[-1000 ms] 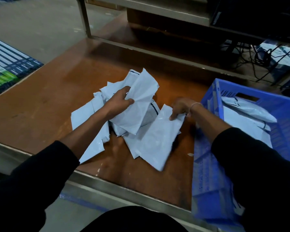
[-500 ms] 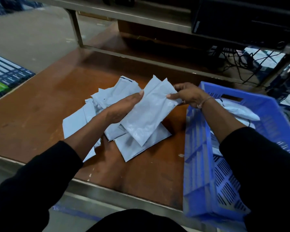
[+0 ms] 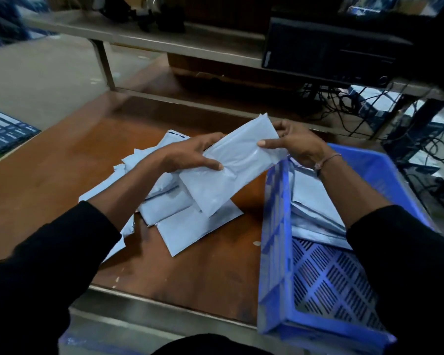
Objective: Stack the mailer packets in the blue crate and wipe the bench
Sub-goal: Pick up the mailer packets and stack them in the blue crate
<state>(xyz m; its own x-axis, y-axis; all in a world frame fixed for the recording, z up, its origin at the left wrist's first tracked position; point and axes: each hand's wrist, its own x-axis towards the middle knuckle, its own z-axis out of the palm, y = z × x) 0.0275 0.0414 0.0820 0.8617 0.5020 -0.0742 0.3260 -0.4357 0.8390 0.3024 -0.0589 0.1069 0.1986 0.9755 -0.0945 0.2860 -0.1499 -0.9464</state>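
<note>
Bench (image 3: 62,180): we see bare brown wood on the left and along the near edge; no cloth is in view, so we judge the wiping has not begun.

Loose pile (image 3: 180,211): several pale mailer packets lie overlapped in the middle of the bench, under and just left of our raised hands. It looks much as it did a second ago, less the packets we took up.

Left hand (image 3: 190,156): grasping the raised packet at its lower left, thumb on top and fingers beneath. A second ago this hand sat low on the pile gripping a packet there; it has since risen and drifted right.

Held packet (image 3: 236,170): off the bench, tilted, its upper end toward the crate and its lower corner hanging over the pile. Half a second ago it was lower and more central, so we read this as the carry toward the crate.

Right hand (image 3: 296,147): pinching the packet's upper right end, thumb on the near face. A second ago it was tugging at another packet on the bench.

Blue crate (image 3: 274,239): on the right end of the bench, with packets already stacked in its far half and open slotted floor nearest us.

What follows: we expect to lay this one on that stack; most of the pile remains.
</note>
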